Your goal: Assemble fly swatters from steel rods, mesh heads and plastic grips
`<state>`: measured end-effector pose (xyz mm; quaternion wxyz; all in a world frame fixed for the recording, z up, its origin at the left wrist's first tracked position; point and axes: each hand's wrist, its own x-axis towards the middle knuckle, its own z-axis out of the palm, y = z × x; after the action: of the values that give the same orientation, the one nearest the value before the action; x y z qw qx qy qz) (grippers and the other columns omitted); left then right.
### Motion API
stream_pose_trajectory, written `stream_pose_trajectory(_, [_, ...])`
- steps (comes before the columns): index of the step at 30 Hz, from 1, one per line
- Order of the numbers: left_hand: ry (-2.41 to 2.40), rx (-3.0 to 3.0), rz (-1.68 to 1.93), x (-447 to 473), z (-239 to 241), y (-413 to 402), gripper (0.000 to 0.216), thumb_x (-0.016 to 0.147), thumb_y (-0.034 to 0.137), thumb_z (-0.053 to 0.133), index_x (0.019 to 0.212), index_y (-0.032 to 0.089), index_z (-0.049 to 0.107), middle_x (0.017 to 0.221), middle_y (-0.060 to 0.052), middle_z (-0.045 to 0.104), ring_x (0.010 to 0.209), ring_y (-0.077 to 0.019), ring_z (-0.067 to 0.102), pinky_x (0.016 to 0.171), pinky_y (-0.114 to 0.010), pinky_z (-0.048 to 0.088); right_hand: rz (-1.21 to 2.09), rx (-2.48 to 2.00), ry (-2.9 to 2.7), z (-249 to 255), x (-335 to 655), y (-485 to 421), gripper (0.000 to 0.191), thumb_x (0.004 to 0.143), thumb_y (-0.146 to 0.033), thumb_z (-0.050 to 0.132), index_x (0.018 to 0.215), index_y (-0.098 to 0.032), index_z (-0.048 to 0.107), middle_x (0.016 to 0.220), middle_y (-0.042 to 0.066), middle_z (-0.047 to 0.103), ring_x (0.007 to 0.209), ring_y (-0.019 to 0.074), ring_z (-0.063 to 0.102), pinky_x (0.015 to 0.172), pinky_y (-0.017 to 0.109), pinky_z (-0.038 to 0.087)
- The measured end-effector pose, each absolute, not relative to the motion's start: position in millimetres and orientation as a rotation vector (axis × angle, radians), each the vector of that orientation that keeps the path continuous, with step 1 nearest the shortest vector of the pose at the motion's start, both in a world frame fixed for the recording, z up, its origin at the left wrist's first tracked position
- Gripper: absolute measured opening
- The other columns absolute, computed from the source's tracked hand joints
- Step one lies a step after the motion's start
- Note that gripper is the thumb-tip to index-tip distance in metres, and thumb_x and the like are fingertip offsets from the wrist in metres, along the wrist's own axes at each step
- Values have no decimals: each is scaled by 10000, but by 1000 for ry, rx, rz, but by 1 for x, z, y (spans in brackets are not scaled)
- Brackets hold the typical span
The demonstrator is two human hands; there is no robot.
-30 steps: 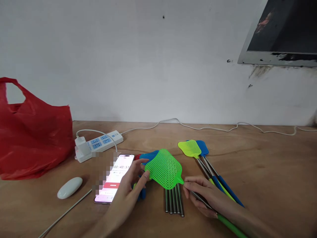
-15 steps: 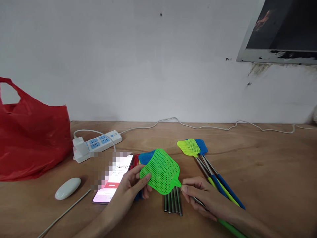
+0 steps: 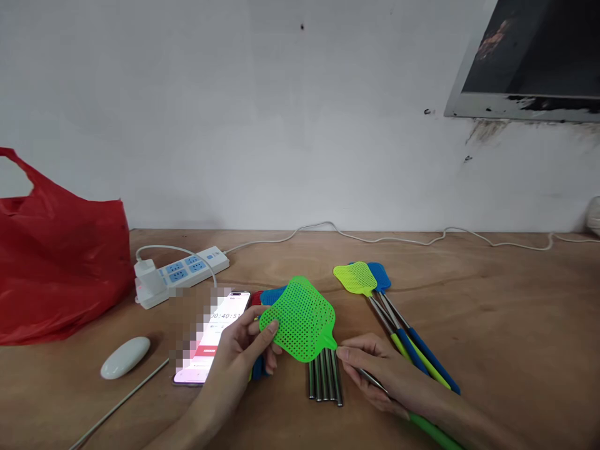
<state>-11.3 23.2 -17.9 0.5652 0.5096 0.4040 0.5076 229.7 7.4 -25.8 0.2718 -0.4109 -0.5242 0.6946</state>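
Note:
A bright green perforated fly swatter head (image 3: 300, 319) is pinched at its left edge by my left hand (image 3: 244, 350), thumb on top. Its neck meets the fingertips of my right hand (image 3: 375, 372), which are closed around a metal rod with a green grip (image 3: 434, 431). Whether the rod sits inside the neck is hidden by my fingers. Below the green head lie several bare metal rods (image 3: 324, 381) side by side. Blue swatter heads (image 3: 272, 295) and a red one (image 3: 255, 299) are partly covered behind my left hand.
Yellow-green (image 3: 359, 278) and blue fly swatters (image 3: 379, 276) with long handles lie at the right. On the left are a lit phone (image 3: 220, 331), a white mouse (image 3: 125, 357), a power strip (image 3: 197, 272) and a red plastic bag (image 3: 60, 262). A cable (image 3: 394, 241) runs along the wall.
The view has shifted slightly. Both hands keep their hold on the green head and rod, with hardly any movement between them.

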Motion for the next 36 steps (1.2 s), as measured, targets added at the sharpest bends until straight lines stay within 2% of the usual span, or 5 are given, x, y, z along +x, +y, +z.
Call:
stream_pose_trajectory(7, [1044, 1156, 1555, -33, -18, 41, 323, 836, 435, 755, 999, 209, 592, 619, 80, 606, 483, -75, 525, 498, -168, 481, 1853, -1033, -1238, -27, 236, 14, 478, 831, -609, 614, 599, -211, 488, 312, -123, 332, 205, 34, 202, 247, 170, 143])
stream_pose_trajectory(17, [1260, 1377, 1274, -32, -8, 43, 457, 777, 557, 724, 986, 164, 624, 592, 48, 601, 442, -132, 547, 440, -242, 476, 1839, -1058, -1198, -22, 234, 17, 512, 762, -668, 649, 601, -207, 494, 305, -123, 335, 195, 30, 218, 250, 165, 124])
stream_pose_trajectory(22, [1377, 1502, 1244, -37, -10, 49, 577, 826, 592, 634, 1208, 164, 575, 653, 54, 559, 472, -144, 546, 488, -274, 480, 1856, -1076, -1215, -19, 234, 15, 515, 761, -675, 641, 606, -208, 491, 314, -123, 343, 196, 31, 219, 246, 165, 114])
stream_pose_trajectory(30, [1554, 2347, 1153, -41, -15, 46, 358, 992, 453, 457, 1232, 239, 613, 1073, -79, 625, 930, -255, 622, 814, -403, 527, 1860, -1058, -1240, -22, 234, 16, 489, 804, -650, 608, 628, -209, 490, 321, -123, 351, 192, 38, 245, 242, 166, 134])
stream_pose_trajectory(36, [1328, 2835, 663, -31, -27, 38, 541, 1013, 448, 458, 1501, 224, 392, 1527, -108, 466, 1401, -322, 420, 1143, -548, 347, 1861, -1065, -1235, -25, 234, 16, 492, 790, -660, 615, 634, -209, 493, 321, -125, 357, 192, 38, 237, 237, 167, 129])
